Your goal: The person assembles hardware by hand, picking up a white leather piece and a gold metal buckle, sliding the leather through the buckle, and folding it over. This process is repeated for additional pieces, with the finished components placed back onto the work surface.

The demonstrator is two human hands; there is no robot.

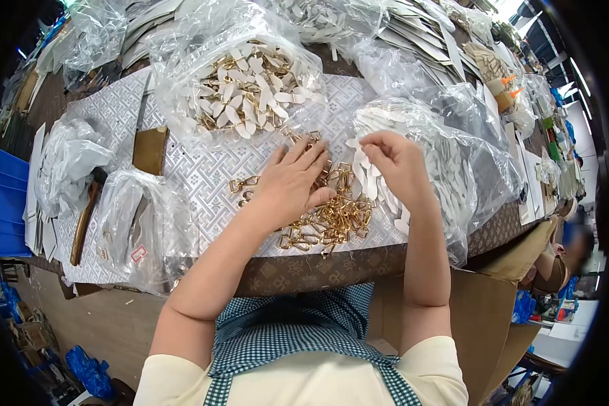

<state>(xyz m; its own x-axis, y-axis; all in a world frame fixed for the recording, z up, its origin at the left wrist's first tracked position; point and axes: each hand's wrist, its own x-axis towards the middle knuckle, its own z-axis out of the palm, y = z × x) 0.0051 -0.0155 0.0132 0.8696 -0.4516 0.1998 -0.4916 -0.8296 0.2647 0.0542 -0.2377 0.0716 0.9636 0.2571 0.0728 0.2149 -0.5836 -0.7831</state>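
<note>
My left hand (291,177) lies with its fingers spread over a pile of gold metal snap hooks (345,216) at the front of the table. Some hooks show around its fingertips and thumb; whatever is under the palm is hidden. To the right, my right hand (400,166) is closed in a pinch on a small white tab (352,143), at the left edge of a heap of similar white tabs (423,128). That heap spills from a clear plastic bag (497,169).
Beyond my hands, an open plastic bag (172,101) holds white tabs joined to gold hooks (250,95). At left are a hammer (84,216), crumpled plastic bags (139,220), a brown piece (150,150) and a blue bin (8,203). A cardboard box (467,318) stands below the table edge.
</note>
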